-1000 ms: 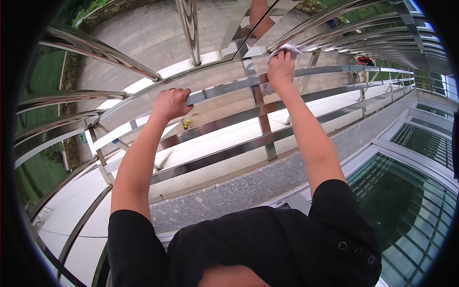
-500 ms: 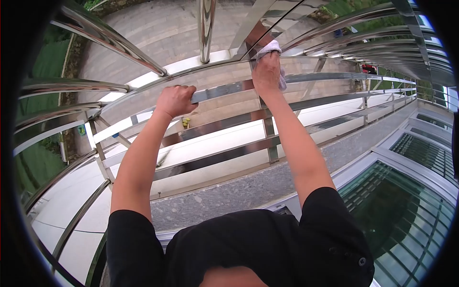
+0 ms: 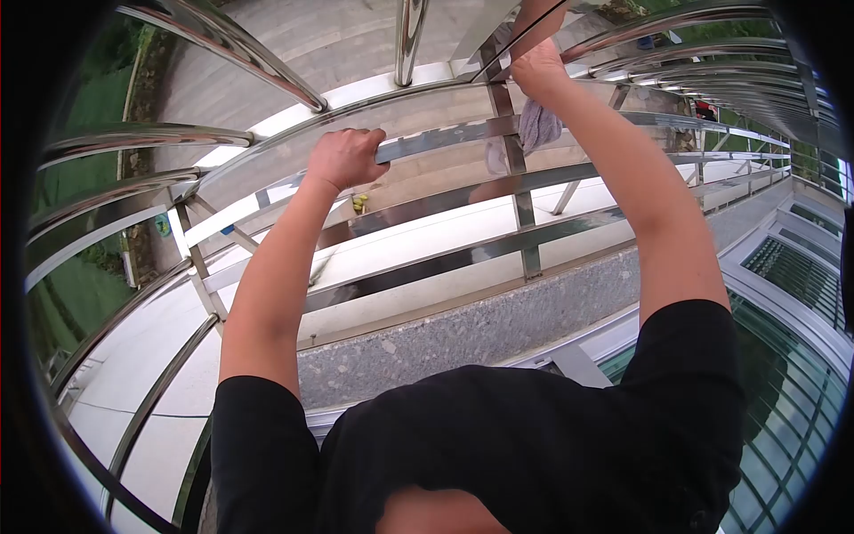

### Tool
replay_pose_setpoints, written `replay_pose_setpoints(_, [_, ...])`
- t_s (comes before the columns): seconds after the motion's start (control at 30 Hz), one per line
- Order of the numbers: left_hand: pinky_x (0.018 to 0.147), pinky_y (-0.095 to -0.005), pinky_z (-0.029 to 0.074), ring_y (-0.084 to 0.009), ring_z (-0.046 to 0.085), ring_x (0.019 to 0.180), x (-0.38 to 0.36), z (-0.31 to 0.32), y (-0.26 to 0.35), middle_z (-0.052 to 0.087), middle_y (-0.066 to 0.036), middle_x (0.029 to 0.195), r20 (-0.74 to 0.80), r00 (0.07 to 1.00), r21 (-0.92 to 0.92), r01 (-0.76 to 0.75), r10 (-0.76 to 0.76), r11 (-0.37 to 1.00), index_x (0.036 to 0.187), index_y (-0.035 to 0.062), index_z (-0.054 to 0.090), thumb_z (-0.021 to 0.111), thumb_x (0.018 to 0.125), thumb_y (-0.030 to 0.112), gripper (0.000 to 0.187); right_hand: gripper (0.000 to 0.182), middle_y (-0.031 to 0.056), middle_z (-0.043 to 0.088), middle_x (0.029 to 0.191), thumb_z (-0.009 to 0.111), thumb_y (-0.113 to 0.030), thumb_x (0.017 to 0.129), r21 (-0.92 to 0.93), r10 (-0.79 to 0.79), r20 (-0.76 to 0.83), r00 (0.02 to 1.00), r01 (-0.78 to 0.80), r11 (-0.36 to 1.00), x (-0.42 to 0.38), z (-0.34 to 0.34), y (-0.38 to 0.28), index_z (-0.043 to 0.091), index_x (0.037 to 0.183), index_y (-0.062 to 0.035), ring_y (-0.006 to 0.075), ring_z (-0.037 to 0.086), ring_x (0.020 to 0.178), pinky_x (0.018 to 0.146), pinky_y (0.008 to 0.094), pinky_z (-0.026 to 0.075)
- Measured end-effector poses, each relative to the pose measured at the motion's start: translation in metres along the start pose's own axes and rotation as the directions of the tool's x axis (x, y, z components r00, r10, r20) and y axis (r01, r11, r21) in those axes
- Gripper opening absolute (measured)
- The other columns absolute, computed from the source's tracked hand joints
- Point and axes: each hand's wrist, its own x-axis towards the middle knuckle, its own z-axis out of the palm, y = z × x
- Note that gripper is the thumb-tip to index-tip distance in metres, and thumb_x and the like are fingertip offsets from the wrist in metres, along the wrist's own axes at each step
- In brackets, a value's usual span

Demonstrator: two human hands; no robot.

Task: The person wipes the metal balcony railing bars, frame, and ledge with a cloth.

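Observation:
My left hand (image 3: 347, 158) is wrapped round a flat, shiny metal rail (image 3: 449, 141), its knuckles upward. Farther up and to the right, my right hand (image 3: 538, 71) presses against the wide polished metal panel (image 3: 592, 22), where its reflection shows. A light purple-grey cloth (image 3: 539, 127) hangs down below that hand, beside the upright metal post (image 3: 525, 218). Most of the right fingers are hidden behind the hand, with the cloth's upper end tucked there.
Several round metal bars (image 3: 227, 49) slant outward at the upper left and right. Below the rails runs a grey stone ledge (image 3: 463, 316). Glass window panes (image 3: 778, 409) stand at the lower right. Far below lies a paved ground (image 3: 294, 44) with grass beside it.
My right hand has moved up and to the right along the metal, and the cloth now dangles beneath it. My left hand keeps its hold on the rail while the view has shifted slightly.

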Motion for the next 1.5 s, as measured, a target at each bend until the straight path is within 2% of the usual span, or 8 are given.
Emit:
replay_pose_setpoints(0.4, [0.063,-0.0398,0.053,-0.0265,0.065,0.071,0.001,0.008,-0.002,0.067,-0.004,0.075,0.026,1.000,0.008,-0.003,0.002,1.000,0.091,0.0160,0.062,0.064,0.073,0.032,0.024,0.007,-0.0008,0.062,0.066,0.061,-0.013,0.073,-0.076,-0.078,-0.129,0.989,0.068,0.995,-0.034,-0.043,-0.003,0.066,0.077,-0.0139,0.0153,0.060,0.071,0.076,0.0318,0.034])
replay_pose_setpoints(0.73, [0.064,-0.0398,0.053,-0.0263,0.065,0.071,-0.001,0.003,0.002,0.066,-0.003,0.076,0.034,0.999,0.000,0.014,-0.014,1.000,0.091,0.0163,0.062,0.064,0.073,0.033,0.024,0.005,0.0036,0.062,0.074,0.057,-0.014,0.077,0.149,0.217,-0.277,0.936,-0.182,0.972,-0.046,-0.015,-0.030,0.059,0.080,-0.0109,0.0186,0.059,0.078,0.074,0.0322,0.037])
replay_pose_setpoints(0.87, [0.062,-0.0399,0.052,-0.0261,0.065,0.071,0.000,0.012,-0.002,0.067,-0.003,0.075,-0.014,1.000,0.041,-0.020,0.021,0.999,0.092,0.0169,0.061,0.063,0.073,0.033,0.025,0.006,0.0084,0.065,0.079,0.059,-0.009,0.075,0.753,0.528,-0.112,0.842,-0.275,0.597,-0.087,-0.037,-0.046,0.058,0.080,-0.0086,0.0202,0.063,0.076,0.076,0.0356,0.043])
replay_pose_setpoints(0.97, [0.070,-0.0396,0.051,-0.0252,0.064,0.084,-0.004,0.005,0.003,0.066,-0.004,0.086,0.006,1.000,0.082,-0.025,0.024,0.996,0.104,0.0176,0.058,0.065,0.073,0.030,0.034,0.012,0.0075,0.064,0.077,0.058,-0.007,0.073,0.883,0.643,0.367,0.673,-0.033,-0.469,-0.116,-0.032,-0.046,0.059,0.085,-0.0062,0.0232,0.063,0.074,0.079,0.0391,0.046])
replay_pose_setpoints(1.03, [0.078,-0.0395,0.049,-0.0241,0.061,0.094,-0.004,0.008,0.006,0.065,-0.004,0.096,-0.077,0.994,0.125,-0.065,0.075,0.990,0.113,0.0178,0.055,0.066,0.073,0.027,0.043,0.015,0.0079,0.063,0.080,0.057,-0.008,0.073,0.567,0.556,0.501,0.663,0.234,-0.790,-0.147,-0.037,-0.034,0.059,0.088,-0.0043,0.0247,0.063,0.077,0.085,0.0412,0.047])
replay_pose_setpoints(1.17, [0.098,-0.0424,0.038,-0.0314,0.044,0.121,-0.016,-0.013,0.078,0.045,-0.013,0.131,-0.336,0.929,-0.196,-0.228,0.153,0.954,0.138,0.0104,0.035,0.076,0.067,0.027,0.084,0.029,0.0130,0.064,0.100,0.057,-0.016,0.076,-0.018,0.309,0.260,0.915,0.324,-0.946,-0.198,-0.075,0.011,0.060,0.102,-0.0035,0.0356,0.061,0.098,0.098,0.0505,0.041])
replay_pose_setpoints(1.37, [0.105,-0.0422,0.037,-0.0362,0.040,0.127,-0.010,-0.030,0.194,0.041,-0.018,0.137,-0.505,0.849,-0.611,-0.479,0.157,0.630,0.144,0.0098,0.025,0.079,0.068,0.025,0.095,0.047,0.0154,0.060,0.119,0.060,-0.023,0.078,-0.326,0.321,-0.079,0.944,0.280,-0.903,-0.223,-0.176,0.025,0.055,0.121,-0.0035,0.0405,0.052,0.115,0.106,0.0558,0.032])
replay_pose_setpoints(1.5, [0.097,-0.0399,0.043,-0.0350,0.053,0.115,-0.028,-0.038,0.203,0.054,-0.019,0.123,-0.348,0.936,-0.805,-0.327,0.052,0.495,0.142,0.0088,0.032,0.073,0.078,0.021,0.077,0.037,0.0134,0.063,0.113,0.059,-0.016,0.080,0.056,0.424,-0.006,0.906,0.424,-0.904,-0.238,-0.208,0.048,0.058,0.114,-0.0019,0.0326,0.057,0.110,0.104,0.0477,0.036])
